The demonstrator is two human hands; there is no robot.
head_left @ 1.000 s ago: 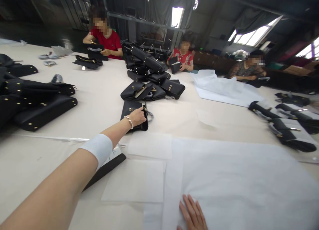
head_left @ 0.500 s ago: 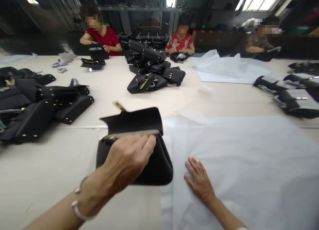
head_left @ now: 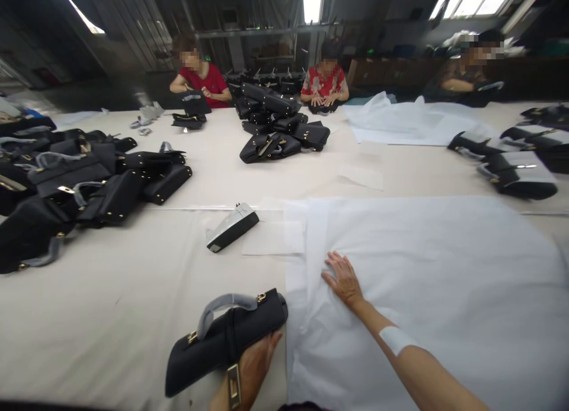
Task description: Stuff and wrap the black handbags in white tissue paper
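Note:
Near the table's front edge, my left hand (head_left: 255, 363) grips a black handbag (head_left: 213, 349) from its near side. The bag's top faces up, with its handle (head_left: 222, 304) wrapped in clear plastic. A strap with a gold clasp (head_left: 233, 387) hangs over my left wrist side. My left fingers are partly hidden under the bag. To the right, my right hand (head_left: 344, 279) lies flat on a large white sheet (head_left: 435, 280), fingers stretched out and holding nothing.
A grey and black box-shaped object (head_left: 233, 227) lies ahead of the bag, beside a white paper (head_left: 273, 239). Black handbags are heaped at left (head_left: 93, 179), centre (head_left: 275, 120) and right (head_left: 520, 168). Several people sit across the table, one in a red shirt (head_left: 208, 82).
The handbag has come down toward me and turned, from flap open to flap folded over with its handle showing. My right hand stays on the sheet. The view has shifted left.

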